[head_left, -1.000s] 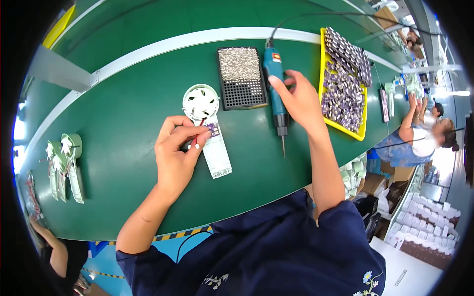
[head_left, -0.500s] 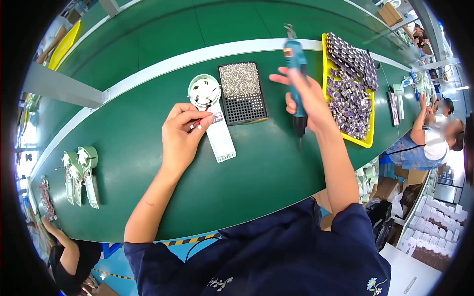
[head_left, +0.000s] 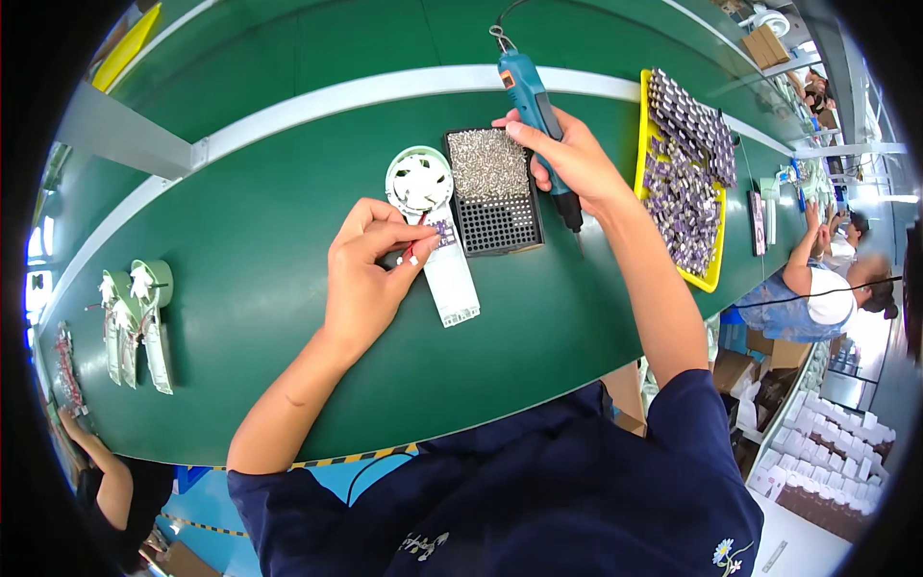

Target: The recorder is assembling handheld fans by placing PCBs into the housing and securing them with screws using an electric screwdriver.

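Observation:
A pale green handheld fan housing (head_left: 455, 288) lies on the green bench, its round fan head (head_left: 419, 181) pointing away from me. With thumb and fingers closed, my left hand (head_left: 370, 260) pinches the edge of a small purple circuit board (head_left: 443, 232) on the upper handle. Red wires and white connectors (head_left: 408, 258) show beside those fingers. Wrapped in my right hand (head_left: 577, 163) is a blue electric screwdriver (head_left: 527, 85), tilted, its bit pointing down over the bench right of the screw tray. That black tray (head_left: 500, 242) holds many small silver screws (head_left: 488, 163) in and over its holes.
A yellow bin (head_left: 711, 280) of purple circuit boards (head_left: 685, 216) stands to the right. Several more fan housings (head_left: 135, 317) lie at the left. A cord (head_left: 510, 12) runs up from the screwdriver. Co-workers (head_left: 817, 279) sit at the far right, and another person's arm (head_left: 101, 462) shows lower left.
The screwdriver in my right hand has moved left, toward the screw tray, and tilted. My left hand stays at the board on the handle. The whole view has shifted slightly.

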### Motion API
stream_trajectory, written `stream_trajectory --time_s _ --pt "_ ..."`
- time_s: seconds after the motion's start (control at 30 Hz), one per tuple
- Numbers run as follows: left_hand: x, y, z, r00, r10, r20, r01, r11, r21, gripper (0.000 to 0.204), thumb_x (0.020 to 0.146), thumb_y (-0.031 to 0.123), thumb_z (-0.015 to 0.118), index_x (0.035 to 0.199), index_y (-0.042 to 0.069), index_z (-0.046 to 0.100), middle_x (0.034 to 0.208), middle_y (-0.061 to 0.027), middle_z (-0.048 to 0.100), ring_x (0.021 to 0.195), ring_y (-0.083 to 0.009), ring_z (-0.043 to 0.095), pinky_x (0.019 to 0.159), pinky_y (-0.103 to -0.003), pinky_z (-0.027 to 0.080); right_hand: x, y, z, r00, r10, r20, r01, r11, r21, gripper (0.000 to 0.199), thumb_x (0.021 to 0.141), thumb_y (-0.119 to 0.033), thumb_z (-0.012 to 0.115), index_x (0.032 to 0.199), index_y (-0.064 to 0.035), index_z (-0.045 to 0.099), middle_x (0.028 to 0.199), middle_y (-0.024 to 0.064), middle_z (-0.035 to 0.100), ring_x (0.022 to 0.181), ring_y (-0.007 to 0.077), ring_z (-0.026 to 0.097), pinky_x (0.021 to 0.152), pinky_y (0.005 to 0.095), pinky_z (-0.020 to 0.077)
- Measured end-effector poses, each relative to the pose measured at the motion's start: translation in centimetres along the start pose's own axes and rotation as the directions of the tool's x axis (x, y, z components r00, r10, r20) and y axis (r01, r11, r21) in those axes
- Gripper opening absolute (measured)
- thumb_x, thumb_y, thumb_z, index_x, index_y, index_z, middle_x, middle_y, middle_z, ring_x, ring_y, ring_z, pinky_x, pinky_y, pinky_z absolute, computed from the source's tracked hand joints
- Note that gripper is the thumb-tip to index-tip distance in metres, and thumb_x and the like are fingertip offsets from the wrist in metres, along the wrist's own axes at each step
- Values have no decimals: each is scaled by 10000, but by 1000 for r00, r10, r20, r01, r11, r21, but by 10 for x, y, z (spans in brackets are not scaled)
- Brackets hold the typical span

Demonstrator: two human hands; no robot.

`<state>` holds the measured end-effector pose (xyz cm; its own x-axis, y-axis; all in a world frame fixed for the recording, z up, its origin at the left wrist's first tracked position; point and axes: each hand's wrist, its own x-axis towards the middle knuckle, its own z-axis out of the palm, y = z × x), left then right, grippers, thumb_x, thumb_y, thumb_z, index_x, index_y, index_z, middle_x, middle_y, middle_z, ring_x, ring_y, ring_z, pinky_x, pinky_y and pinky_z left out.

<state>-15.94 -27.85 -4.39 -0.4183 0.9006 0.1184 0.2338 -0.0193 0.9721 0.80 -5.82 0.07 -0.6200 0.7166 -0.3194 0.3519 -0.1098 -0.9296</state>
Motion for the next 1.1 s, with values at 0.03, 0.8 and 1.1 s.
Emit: stream_trajectory --time_s 0.03,0.8,1.1 --pt "-3 3 1 1000 -18 -9 19 1000 16 136 853 -25 806 985 1 782 976 -66 591 823 -140 646 679 -266 575 -5 2 -1 1000 16 -3 -16 1000 -3 375 975 -323 734 1200 -43 628 1279 83 689 576 53 505 502 241 435" --pt "-14 4 2 999 42 20 -44 995 92 193 773 -41 853 941 8 771 966 -62 561 802 -155 624 679 -283 517 -68 0 3 397 -912 -105 850 322 417 900 942 -818 415 1614 -257 207 1155 94 577 629 210 560 514 361 530" --pt "-15 3 4 999 43 6 -43 996 74 198 776 -55 834 955 4 773 984 -58 555 792 -140 634 677 -269 503 -69 3 6 437 -899 -29 825 388 411 922 930 -842 390 1631 -269 216 1190 83 561 669 219 554 540 372 515"
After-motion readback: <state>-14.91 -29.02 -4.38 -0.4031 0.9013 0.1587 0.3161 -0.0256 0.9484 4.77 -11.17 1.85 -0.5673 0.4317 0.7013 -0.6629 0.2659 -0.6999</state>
